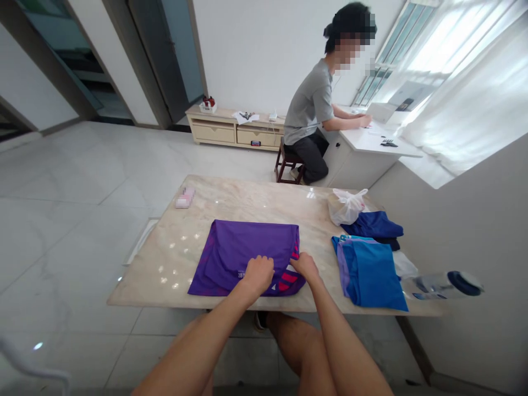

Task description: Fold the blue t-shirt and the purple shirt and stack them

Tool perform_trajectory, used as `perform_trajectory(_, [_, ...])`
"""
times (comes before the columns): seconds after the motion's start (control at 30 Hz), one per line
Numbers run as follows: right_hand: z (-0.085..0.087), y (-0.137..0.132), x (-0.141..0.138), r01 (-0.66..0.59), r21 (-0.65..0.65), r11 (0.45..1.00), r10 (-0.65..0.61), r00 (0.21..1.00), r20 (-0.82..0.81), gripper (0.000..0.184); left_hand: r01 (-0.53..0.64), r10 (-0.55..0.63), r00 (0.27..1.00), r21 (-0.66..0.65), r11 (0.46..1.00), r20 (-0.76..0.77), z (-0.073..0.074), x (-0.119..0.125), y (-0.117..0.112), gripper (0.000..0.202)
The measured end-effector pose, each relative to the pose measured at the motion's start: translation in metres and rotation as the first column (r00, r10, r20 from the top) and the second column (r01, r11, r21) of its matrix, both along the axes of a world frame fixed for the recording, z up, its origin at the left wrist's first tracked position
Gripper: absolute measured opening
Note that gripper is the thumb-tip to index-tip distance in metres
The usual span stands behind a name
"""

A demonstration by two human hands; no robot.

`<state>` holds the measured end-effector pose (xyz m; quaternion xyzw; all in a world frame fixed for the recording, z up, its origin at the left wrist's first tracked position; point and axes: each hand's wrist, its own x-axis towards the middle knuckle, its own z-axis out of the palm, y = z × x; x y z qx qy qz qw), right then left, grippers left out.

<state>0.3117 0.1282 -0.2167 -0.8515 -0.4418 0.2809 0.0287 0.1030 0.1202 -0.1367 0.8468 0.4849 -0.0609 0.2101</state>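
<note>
A purple shirt [256, 242] with white lettering and pink-red stripes lies folded flat near the front edge of the stone-topped table [165, 275]. My left hand [259, 273] is on its lower middle, fingers curled down into the fabric beside the lettering; the fingertips are hidden. At the shirt's right edge, by the stripes, my right hand [305, 265] pinches the cloth. To the right of that hand, a stack of folded blue and lilac clothes [371, 275] lies on the table.
Behind the stack are a dark blue cloth [373, 224] and a white plastic bag [346, 206]. A clear bottle [441, 286] lies at the right end. A small pink item [185, 198] sits far left. Beyond, a person [309, 104] sits on a stool at a white desk [371, 142].
</note>
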Motion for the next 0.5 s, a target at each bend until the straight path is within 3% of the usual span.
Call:
perform_trajectory(0.13, [0.007,0.008,-0.015,-0.032,0.113,0.993,0.039,0.997,-0.063,0.025,0.007,-0.002,0.999,-0.087,0.996,0.052,-0.014,0.008,-0.003,0.049])
perform_trajectory(0.27, [0.012,0.015,-0.034,-0.028,0.214,0.976,0.071,0.978,-0.195,0.01,-0.07,0.105,0.98,-0.198,0.978,0.169,-0.026,0.016,0.0,0.084])
perform_trajectory(0.4, [0.017,0.022,-0.05,0.012,0.28,0.96,0.088,0.935,-0.342,0.006,-0.194,0.26,0.924,-0.242,0.951,0.282,-0.031,0.021,0.01,0.067])
perform_trajectory(0.5, [0.02,0.023,-0.056,0.025,0.294,0.955,0.126,0.867,-0.483,0.006,-0.287,0.354,0.901,-0.27,0.919,0.248,-0.032,0.02,0.02,0.056])
